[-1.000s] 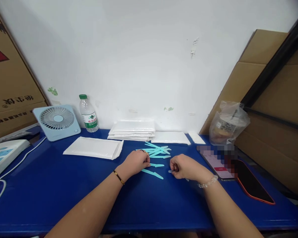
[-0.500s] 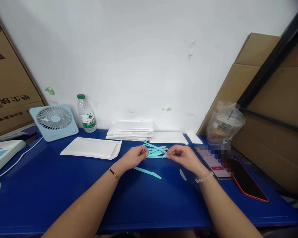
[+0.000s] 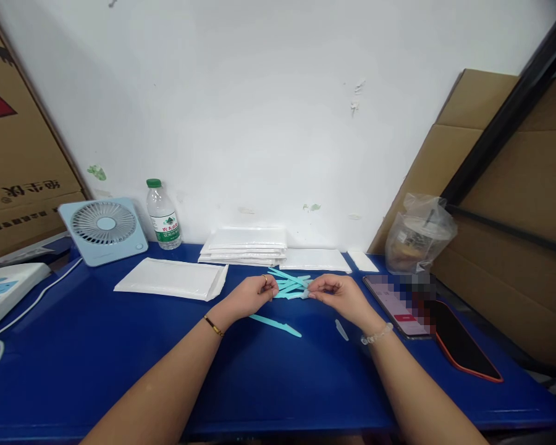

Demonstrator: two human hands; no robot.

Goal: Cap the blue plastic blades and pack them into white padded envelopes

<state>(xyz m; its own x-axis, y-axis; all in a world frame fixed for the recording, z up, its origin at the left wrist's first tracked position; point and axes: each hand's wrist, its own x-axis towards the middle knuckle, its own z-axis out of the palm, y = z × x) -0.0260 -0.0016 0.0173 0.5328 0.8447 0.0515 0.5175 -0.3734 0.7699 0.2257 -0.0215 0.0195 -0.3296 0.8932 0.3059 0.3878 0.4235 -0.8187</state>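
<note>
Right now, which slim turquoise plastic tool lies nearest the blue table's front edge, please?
The lone tool beside the left hand; the other tools cluster farther back.

You face a scuffed white wall (image 3: 259, 123) behind a blue worktop (image 3: 278, 389); printed cardboard (image 3: 23, 145) stands on your left, plain cardboard (image 3: 467, 102) and a slanting black bar (image 3: 507, 114) on your right.

A gold ring (image 3: 265, 280), dark-and-gold bracelet (image 3: 214, 326) and clear beads (image 3: 377, 335) show.

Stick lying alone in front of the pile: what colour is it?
The stick is light turquoise; the head view shows it best.
</note>
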